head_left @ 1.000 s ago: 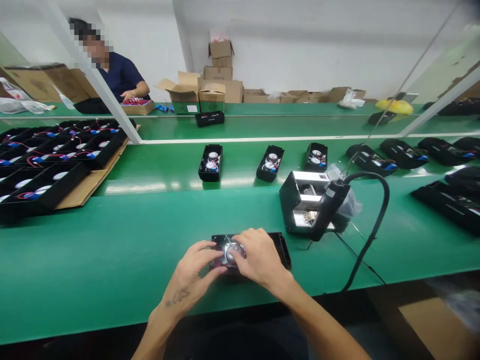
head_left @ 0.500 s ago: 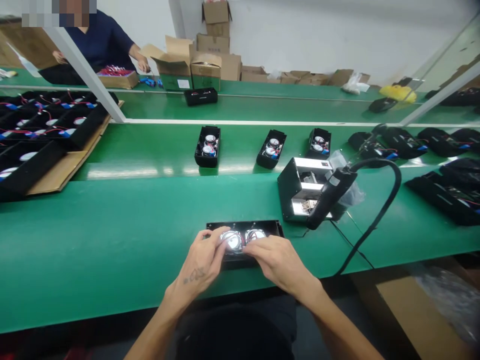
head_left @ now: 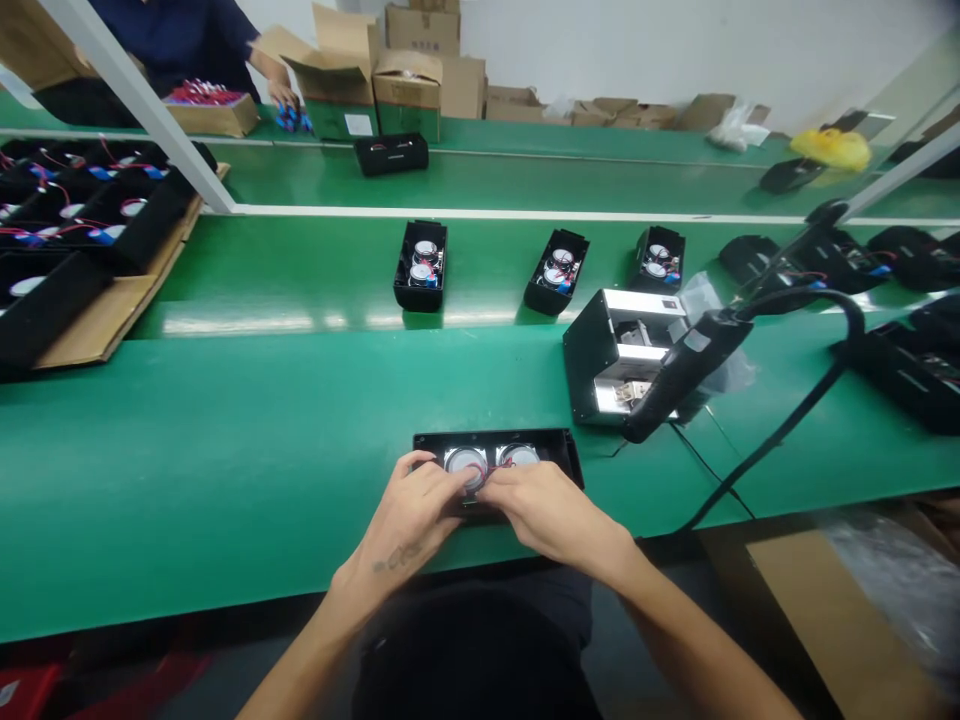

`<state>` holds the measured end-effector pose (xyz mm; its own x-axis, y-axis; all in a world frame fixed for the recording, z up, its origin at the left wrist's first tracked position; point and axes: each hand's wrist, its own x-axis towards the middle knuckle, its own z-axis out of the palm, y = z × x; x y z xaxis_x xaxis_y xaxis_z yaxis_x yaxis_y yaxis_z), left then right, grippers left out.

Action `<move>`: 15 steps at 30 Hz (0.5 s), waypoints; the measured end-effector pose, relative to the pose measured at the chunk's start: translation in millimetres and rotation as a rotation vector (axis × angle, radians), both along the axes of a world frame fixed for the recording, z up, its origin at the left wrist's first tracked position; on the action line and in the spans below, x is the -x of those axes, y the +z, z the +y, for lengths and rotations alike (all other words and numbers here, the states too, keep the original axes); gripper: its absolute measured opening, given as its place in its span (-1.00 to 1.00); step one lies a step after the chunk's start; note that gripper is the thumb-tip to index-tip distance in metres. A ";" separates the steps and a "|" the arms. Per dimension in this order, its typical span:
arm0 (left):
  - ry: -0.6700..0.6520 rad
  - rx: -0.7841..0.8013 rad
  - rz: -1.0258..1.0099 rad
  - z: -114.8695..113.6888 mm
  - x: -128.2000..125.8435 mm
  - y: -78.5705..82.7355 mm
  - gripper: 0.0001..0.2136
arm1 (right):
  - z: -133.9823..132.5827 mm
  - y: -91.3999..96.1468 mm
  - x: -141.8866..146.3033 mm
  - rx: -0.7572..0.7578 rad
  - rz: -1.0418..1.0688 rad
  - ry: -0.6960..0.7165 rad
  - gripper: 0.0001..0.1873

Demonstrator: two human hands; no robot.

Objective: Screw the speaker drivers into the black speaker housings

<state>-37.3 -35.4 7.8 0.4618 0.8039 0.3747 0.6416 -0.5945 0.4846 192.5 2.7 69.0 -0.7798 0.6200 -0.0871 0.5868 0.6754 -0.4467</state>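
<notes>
A black speaker housing (head_left: 551,446) lies open at the near edge of the green bench, with two round silver drivers (head_left: 517,456) inside and thin red wires between them. My left hand (head_left: 416,510) curls over its left half, fingertips on the left driver. Over the middle of the housing my right hand (head_left: 544,510) rests, its fingers pinched together at the wires. Both hands touch the housing and nearly meet above it.
A black parts box (head_left: 592,360) with a corded black electric screwdriver (head_left: 686,370) leaning on it stands to the right. Three open housings (head_left: 420,265) sit on the belt behind. Stacked housings on cardboard (head_left: 82,330) at left. A person's hand (head_left: 285,97) works at the far bench, among cardboard boxes (head_left: 405,85).
The view tilted down, so the bench shifted up in frame. My hands drew closer together over the housing, from covering one driver to working at the wires between both.
</notes>
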 end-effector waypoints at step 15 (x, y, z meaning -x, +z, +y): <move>0.007 -0.009 0.111 3.3 -1.1 2.7 -0.67 | -0.4 6.0 8.1 0.142 -0.002 -0.149 -0.93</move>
<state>-36.2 -32.1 10.5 0.4954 0.8041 0.3287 0.6949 -0.5939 0.4055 184.5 2.3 75.0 -0.6800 0.7099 -0.1835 0.6767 0.5113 -0.5298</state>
